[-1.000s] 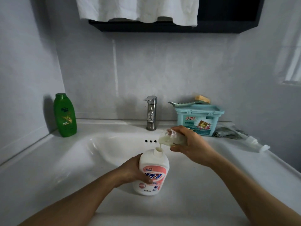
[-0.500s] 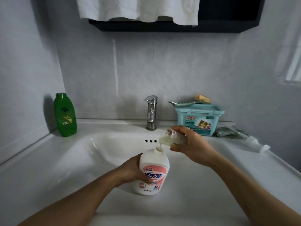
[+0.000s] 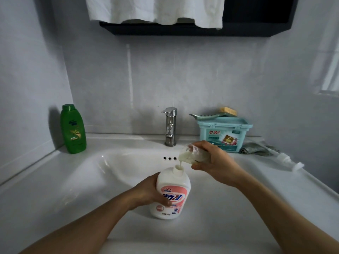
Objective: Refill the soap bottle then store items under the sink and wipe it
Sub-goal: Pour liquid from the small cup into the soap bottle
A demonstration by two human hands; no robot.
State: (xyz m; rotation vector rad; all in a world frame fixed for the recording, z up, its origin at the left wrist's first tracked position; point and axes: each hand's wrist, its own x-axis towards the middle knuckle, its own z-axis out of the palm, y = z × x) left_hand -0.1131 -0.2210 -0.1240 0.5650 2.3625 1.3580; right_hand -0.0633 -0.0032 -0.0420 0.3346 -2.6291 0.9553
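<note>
White liquid soap (image 3: 180, 164) runs in a thin stream from a clear container (image 3: 190, 156) into the open neck of the soap bottle (image 3: 172, 193). The right hand (image 3: 217, 162) grips the container, tilted mouth-down just above the neck. The left hand (image 3: 151, 191) curls its fingers round the side of the white-and-pink bottle, which stands upright in the sink (image 3: 88, 182) bowl, toward its front edge.

A steel faucet (image 3: 170, 126) rises at the middle of the back edge. A teal box (image 3: 222, 137) sits at the back right corner with a brush (image 3: 228, 111) on its lid. A grey cloth (image 3: 256, 149) lies crumpled just beside the box. A white pump head (image 3: 289, 160) lies on its side along the right edge. A green bottle (image 3: 73, 129) stands in the back left corner. Overhead, a white towel (image 3: 156, 10) hangs over a dark shelf (image 3: 183, 31).
</note>
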